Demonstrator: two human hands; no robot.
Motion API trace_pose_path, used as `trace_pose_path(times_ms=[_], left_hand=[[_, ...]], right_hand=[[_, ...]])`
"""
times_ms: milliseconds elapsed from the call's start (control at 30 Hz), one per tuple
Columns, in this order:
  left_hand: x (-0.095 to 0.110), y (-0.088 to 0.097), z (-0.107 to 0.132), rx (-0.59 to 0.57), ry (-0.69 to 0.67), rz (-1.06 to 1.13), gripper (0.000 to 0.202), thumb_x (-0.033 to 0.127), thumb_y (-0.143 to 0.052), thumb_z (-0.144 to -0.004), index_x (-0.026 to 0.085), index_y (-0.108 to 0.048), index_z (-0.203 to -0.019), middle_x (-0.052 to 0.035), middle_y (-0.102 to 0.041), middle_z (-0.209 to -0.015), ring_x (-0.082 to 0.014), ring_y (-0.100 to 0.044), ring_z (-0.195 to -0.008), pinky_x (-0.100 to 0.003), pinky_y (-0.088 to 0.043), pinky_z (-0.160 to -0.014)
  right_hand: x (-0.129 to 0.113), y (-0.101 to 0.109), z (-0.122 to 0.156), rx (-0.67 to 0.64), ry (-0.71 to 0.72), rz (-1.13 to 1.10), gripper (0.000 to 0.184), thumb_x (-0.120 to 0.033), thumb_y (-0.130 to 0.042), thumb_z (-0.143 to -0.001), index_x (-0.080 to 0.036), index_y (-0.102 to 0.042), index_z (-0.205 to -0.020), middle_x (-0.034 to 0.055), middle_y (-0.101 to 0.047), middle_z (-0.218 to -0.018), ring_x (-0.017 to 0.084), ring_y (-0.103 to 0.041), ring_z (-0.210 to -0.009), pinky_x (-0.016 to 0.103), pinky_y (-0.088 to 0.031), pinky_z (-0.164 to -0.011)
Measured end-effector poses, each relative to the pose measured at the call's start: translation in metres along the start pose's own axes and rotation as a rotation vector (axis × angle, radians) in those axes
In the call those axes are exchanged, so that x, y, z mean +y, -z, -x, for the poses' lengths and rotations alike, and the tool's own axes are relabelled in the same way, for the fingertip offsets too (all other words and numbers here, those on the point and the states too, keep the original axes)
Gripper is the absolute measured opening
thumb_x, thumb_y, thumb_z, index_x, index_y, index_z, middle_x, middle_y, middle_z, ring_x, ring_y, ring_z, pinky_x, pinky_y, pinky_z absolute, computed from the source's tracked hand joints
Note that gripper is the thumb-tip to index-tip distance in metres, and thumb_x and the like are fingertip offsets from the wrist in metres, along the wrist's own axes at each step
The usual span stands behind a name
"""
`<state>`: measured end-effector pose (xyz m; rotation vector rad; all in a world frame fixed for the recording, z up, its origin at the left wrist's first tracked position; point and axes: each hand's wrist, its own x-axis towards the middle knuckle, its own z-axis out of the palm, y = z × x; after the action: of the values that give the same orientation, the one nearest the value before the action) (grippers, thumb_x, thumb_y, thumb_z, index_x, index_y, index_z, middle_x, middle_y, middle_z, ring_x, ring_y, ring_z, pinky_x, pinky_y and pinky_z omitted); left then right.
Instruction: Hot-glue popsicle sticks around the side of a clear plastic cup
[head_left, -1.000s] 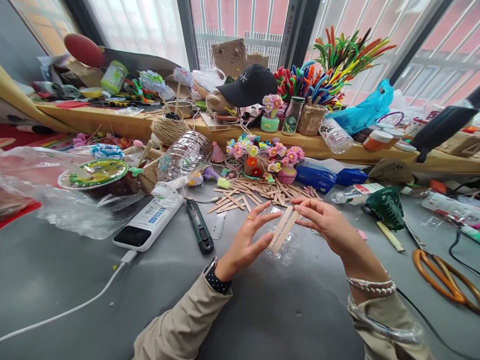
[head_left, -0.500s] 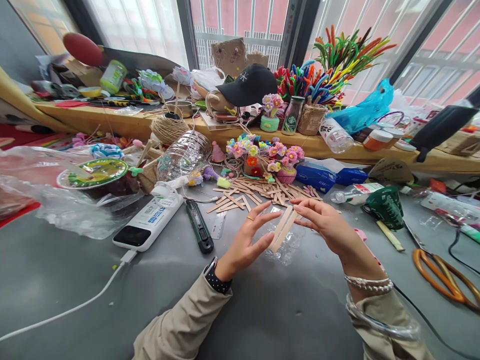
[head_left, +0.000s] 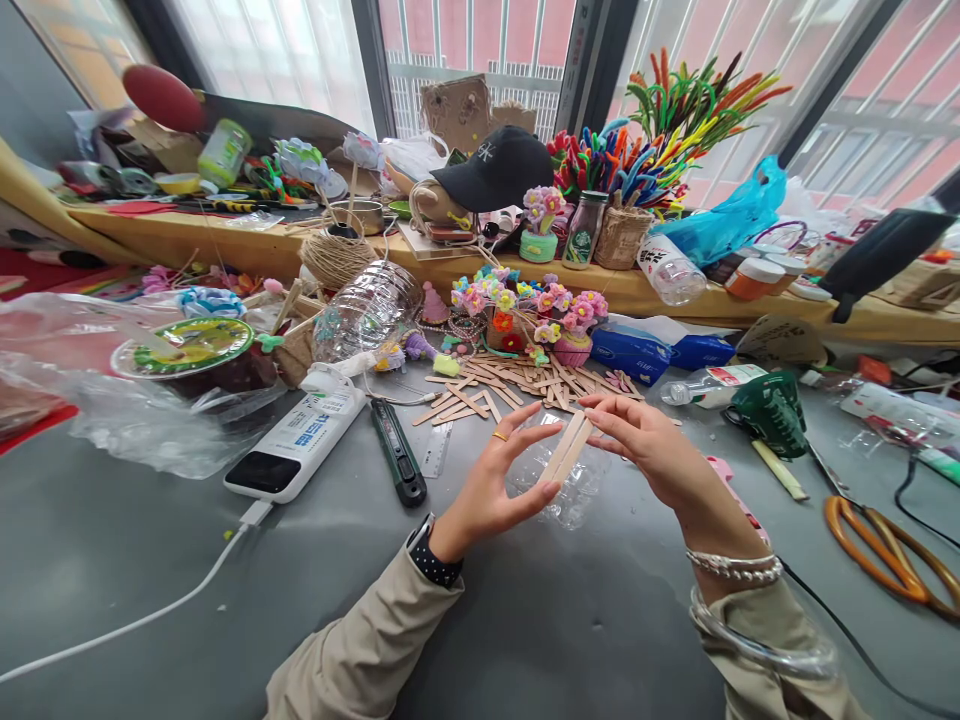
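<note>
Barely anything has shifted: left hand point(head_left: 487, 490) and right hand point(head_left: 660, 455) still pinch the wooden sticks point(head_left: 564, 452) by their ends, fingertips clamped, just in front of the stick pile point(head_left: 525, 385); aligning them calls for steady, even pressure.

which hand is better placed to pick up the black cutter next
Left, probably. The black cutter lies just left of the left hand, while the right hand sits beyond the craft sticks that both hands hold, and would have to cross over.
</note>
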<state>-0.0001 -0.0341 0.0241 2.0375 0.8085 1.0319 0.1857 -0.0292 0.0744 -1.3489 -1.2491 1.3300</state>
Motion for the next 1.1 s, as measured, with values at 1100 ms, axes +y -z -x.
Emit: trace_pose_path(times_ms=[1100], left_hand=[[0.0007, -0.0014, 0.0000, 0.015, 0.000, 0.003, 0.048, 0.035, -0.054, -0.075, 0.027, -0.043, -0.120, -0.0055, -0.031, -0.135, -0.0264, -0.025, -0.126, -0.046, -0.022, -0.103]], right_hand=[[0.0007, -0.0023, -0.0010, 0.031, 0.028, 0.050, 0.028, -0.045, -0.061, -0.065, -0.018, -0.052, -0.065, 0.0064, -0.051, -0.116, 0.019, -0.051, -0.100, 0.032, -0.045, -0.080]])
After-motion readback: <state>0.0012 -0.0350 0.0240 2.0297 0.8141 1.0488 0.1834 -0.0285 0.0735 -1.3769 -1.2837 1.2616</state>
